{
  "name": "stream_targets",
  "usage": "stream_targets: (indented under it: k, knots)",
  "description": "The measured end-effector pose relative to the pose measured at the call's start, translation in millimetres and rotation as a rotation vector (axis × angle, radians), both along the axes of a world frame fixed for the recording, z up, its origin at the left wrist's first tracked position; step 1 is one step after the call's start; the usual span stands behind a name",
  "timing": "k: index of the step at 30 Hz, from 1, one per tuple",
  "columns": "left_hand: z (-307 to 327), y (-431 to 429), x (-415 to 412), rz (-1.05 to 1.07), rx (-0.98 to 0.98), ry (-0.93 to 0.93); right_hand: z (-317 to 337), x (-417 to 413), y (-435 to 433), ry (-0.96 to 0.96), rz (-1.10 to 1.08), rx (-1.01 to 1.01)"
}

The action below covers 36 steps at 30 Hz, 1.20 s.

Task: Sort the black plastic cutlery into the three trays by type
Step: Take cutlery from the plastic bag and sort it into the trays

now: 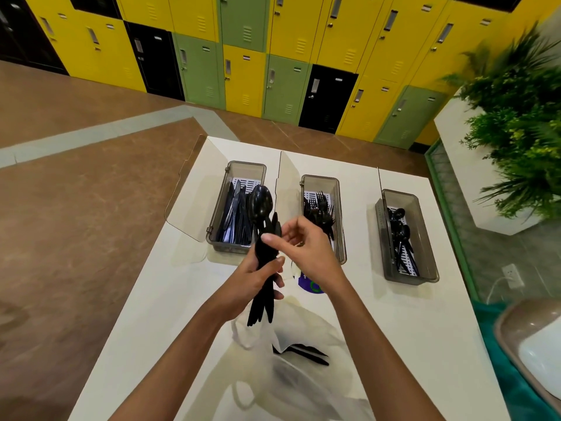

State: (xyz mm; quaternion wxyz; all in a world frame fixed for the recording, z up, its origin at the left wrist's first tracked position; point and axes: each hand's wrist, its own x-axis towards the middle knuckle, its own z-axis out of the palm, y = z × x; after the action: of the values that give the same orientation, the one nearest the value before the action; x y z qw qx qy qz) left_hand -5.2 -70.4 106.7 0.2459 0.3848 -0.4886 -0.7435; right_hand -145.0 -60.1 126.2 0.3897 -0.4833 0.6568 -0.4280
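My left hand [253,284] grips a bundle of black plastic cutlery [263,265] upright above the white table, a spoon bowl at its top. My right hand [303,247] touches the bundle's upper part, thumb and fingers pinching one piece. Three smoky clear trays stand in a row at the far side: the left tray [221,208] holds knives, the middle tray [340,226] holds forks, the right tray [425,238] holds spoons. A few more black pieces [303,354] lie in a clear plastic bag near me.
The clear plastic bag [303,384] sprawls over the near part of the white table [409,329]. Open tray lids [188,202] stand up beside the trays. A plant [522,123] in a white planter is at the right, lockers behind, a tray-like object [531,344] at the lower right.
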Motion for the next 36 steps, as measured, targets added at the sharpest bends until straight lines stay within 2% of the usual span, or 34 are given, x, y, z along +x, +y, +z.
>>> stream_targets:
  k: [7, 14, 25, 33, 36]
  knots:
    - [6, 5, 6, -0.024, -0.047, -0.006, -5, -2, 3, -0.15, 0.014, 0.018]
    - [10, 4, 18, 0.074, 0.024, 0.04, -1, 3, 2, -0.334, 0.061, 0.057]
    - [14, -16, 46, 0.157, 0.004, 0.022, 4, 35, -28, -0.37, 0.117, 0.061]
    - [2, -47, 67, 0.314, 0.05, 0.058, 3, 56, -65, -0.474, 0.059, 0.076]
    - [-7, -62, 78, 0.388, 0.053, -0.002, 5, 58, -84, -0.478, 0.046, 0.083]
